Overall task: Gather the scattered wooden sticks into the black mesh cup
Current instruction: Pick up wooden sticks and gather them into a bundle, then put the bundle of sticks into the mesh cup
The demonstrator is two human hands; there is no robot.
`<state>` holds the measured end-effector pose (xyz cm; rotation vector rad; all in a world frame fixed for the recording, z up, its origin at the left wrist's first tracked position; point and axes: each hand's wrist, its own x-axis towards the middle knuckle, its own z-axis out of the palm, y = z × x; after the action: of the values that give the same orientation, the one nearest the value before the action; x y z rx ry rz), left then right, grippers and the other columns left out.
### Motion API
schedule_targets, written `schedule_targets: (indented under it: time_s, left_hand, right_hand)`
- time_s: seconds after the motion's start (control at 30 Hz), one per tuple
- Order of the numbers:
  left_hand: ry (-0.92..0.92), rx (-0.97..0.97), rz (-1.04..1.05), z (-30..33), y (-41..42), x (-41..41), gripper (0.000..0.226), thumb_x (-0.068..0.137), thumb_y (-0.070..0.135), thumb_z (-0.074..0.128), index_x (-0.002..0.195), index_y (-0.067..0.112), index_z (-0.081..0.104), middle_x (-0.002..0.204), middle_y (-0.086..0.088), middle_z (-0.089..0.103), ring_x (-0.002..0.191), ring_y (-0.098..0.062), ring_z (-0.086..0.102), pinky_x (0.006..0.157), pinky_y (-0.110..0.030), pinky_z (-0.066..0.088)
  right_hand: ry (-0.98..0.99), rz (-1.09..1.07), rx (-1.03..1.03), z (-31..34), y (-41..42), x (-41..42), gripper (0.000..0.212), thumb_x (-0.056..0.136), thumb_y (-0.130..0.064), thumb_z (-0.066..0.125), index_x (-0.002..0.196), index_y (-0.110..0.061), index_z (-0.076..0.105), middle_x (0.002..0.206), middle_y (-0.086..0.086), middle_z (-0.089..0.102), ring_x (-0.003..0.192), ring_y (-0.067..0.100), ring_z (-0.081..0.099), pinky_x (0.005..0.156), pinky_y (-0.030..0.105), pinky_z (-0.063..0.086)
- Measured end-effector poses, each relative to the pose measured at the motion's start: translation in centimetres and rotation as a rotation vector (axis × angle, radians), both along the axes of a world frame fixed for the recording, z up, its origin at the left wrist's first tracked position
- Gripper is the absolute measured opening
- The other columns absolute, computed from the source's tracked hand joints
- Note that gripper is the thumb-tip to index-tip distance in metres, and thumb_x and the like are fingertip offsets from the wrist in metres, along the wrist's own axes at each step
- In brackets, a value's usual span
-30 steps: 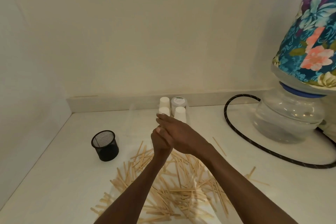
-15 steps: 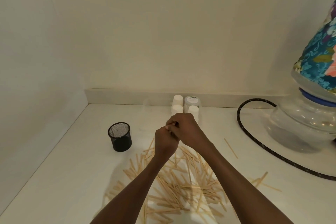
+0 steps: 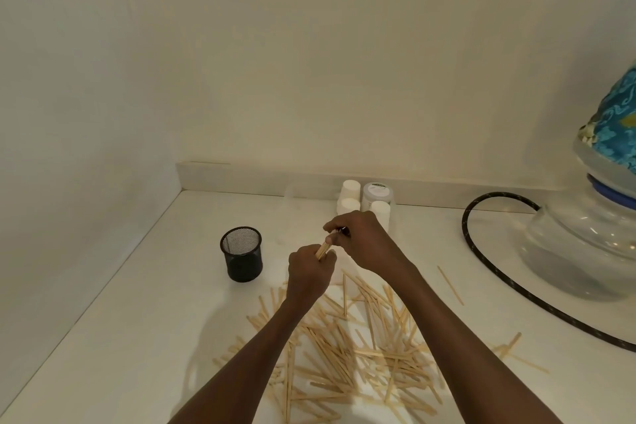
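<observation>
Now parting slightly after meeting a moment ago, left hand (image 3: 311,272) lower, right hand (image 3: 364,241) above. Gripping a small bundle of wooden sticks (image 3: 323,249) upright in curled left fingers (image 3: 331,256), likely squaring the ends for one clean drop. Pinching at the bundle's tips with the right, thumb and forefinger closed. Waiting at 9 o'clock of the hands, black mesh cup (image 3: 242,254), seemingly empty. Lying scattered at 6 o'clock across the desk (image 3: 137,337), the remaining sticks (image 3: 347,344).
</observation>
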<state>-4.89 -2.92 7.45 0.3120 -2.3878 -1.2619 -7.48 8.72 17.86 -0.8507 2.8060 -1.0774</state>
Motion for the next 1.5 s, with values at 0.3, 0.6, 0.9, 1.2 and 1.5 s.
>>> schedule_targets:
  time_s: [0.3, 0.6, 0.9, 1.2, 1.5]
  left_hand:
    - [-0.062, 0.181, 0.119, -1.6, -2.3, 0.6, 0.021, 0.072, 0.011, 0.075, 0.072, 0.014, 0.054, 0.061, 0.002, 0.057, 0.053, -0.012, 0.048, 0.052, -0.016, 0.035]
    - [-0.279, 0.316, 0.133, -5.2, -6.9, 2.6, 0.034, 0.075, 0.017, 0.077, 0.105, 0.012, 0.062, 0.099, 0.003, 0.063, 0.085, -0.012, 0.062, 0.071, -0.019, 0.043]
    - [-0.349, 0.202, 0.089, -6.9, -8.0, 3.3, 0.020, 0.080, 0.024, 0.071, 0.098, 0.016, 0.067, 0.099, 0.005, 0.068, 0.088, -0.013, 0.064, 0.078, -0.024, 0.043]
    - [-0.362, 0.162, 0.073, -7.1, -8.6, 4.0, 0.019, 0.084, 0.027, 0.069, 0.100, 0.018, 0.067, 0.098, 0.008, 0.066, 0.077, 0.000, 0.058, 0.064, -0.007, 0.036]
    - [-0.373, 0.155, 0.118, -5.9, -8.4, 4.2, 0.016, 0.085, 0.018, 0.065, 0.101, 0.014, 0.066, 0.102, 0.001, 0.068, 0.088, -0.011, 0.061, 0.078, -0.022, 0.042]
  right_hand:
    - [-0.030, -0.010, 0.095, -1.2, -2.8, -0.4, 0.016, 0.085, -0.004, 0.069, 0.098, -0.005, 0.077, 0.093, 0.010, 0.076, 0.067, 0.001, 0.059, 0.053, 0.002, 0.038]
    - [0.045, -0.062, -0.044, -0.5, -9.0, -2.5, 0.016, 0.083, -0.005, 0.071, 0.098, -0.004, 0.077, 0.100, 0.011, 0.075, 0.092, 0.019, 0.069, 0.080, 0.018, 0.047]
    - [0.219, 0.173, 0.171, -4.2, -16.6, -4.2, 0.021, 0.089, -0.005, 0.061, 0.104, -0.001, 0.074, 0.104, 0.014, 0.073, 0.098, 0.028, 0.065, 0.083, 0.032, 0.047]
    - [0.148, 0.318, 0.530, -6.8, -18.6, -4.6, 0.026, 0.096, -0.006, 0.054, 0.118, -0.002, 0.067, 0.116, 0.016, 0.067, 0.106, 0.029, 0.066, 0.092, 0.037, 0.054]
    - [0.145, 0.282, 0.315, -5.3, -15.2, -5.3, 0.024, 0.097, -0.007, 0.050, 0.105, 0.001, 0.072, 0.110, 0.014, 0.072, 0.101, 0.029, 0.065, 0.088, 0.037, 0.048]
